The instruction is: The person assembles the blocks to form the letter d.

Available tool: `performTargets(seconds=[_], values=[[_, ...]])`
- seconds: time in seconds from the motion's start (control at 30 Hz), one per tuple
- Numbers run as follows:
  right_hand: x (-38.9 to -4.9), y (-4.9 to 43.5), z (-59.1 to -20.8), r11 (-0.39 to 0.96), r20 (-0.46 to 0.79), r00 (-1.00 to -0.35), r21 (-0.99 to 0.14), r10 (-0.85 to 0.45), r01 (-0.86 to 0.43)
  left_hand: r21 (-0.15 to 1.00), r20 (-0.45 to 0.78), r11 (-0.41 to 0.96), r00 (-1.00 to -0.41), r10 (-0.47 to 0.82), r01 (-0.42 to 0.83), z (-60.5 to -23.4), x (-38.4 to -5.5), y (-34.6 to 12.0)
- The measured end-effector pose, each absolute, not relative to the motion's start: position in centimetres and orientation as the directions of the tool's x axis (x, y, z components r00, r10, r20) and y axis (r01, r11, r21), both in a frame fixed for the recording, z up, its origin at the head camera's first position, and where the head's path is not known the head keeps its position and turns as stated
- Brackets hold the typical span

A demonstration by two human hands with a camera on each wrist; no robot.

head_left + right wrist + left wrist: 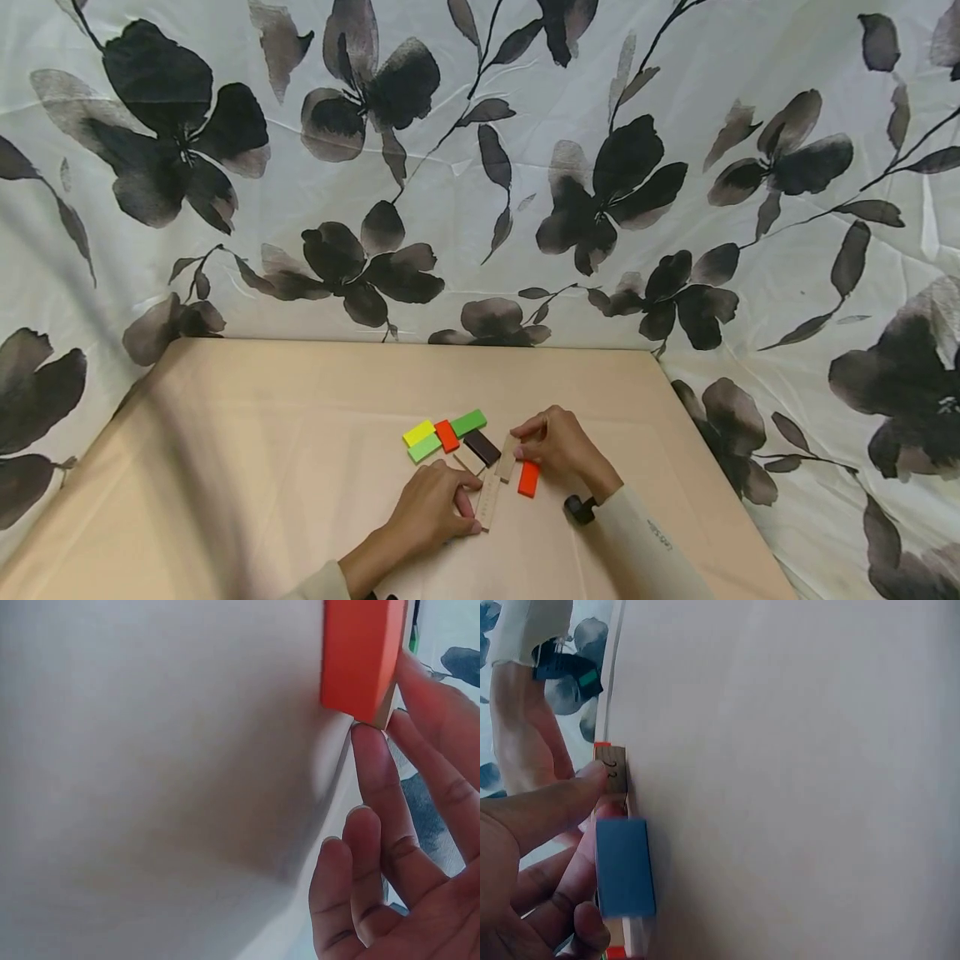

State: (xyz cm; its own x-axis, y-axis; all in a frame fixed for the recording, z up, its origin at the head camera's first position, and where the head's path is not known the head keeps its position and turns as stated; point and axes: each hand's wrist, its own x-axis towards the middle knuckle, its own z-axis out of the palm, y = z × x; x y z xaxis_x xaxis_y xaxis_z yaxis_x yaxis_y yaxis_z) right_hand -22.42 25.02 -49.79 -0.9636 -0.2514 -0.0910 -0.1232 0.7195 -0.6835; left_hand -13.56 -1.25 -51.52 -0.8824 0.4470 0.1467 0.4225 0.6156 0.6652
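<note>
On the beige desk [315, 417], coloured and plain blocks lie close together in front of both hands. The left hand [427, 510] pinches a narrow, rectangular, unpainted wooden block [488, 502] between thumb and fingers; dark markings show on this block in the left wrist view. The right hand [558, 442] pinches a second rectangular, unpainted wooden block [507, 460] by its far part, just beside the first; whether the two touch cannot be told. A bright red rectangular block [528, 480] lies just beside the right hand. A blue rectangular block [625, 868] lies near the left hand's fingers. Beyond the left hand are a pale wooden block [469, 459] and a dark brown rectangular block [482, 447]. Farther off, a yellow block [418, 432], a green block [425, 448], a smaller-looking red block [447, 436] and another green block [468, 422] form a group.
</note>
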Motion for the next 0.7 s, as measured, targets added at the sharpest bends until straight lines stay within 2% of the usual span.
performTargets(seconds=[0.27,0.7], values=[[-23.4,25.1,-49.6,0.71,-0.11,-0.95,-0.691,-0.294,-0.14,0.648,0.207,0.633,-0.898,0.388,0.423,-51.9,-12.9,0.6],[-25.6,25.1,-49.3,0.714,-0.13,-0.939,-0.685,-0.317,-0.147,0.677,0.189,0.656,-0.94,0.285,0.335,-52.3,-13.5,3.6]])
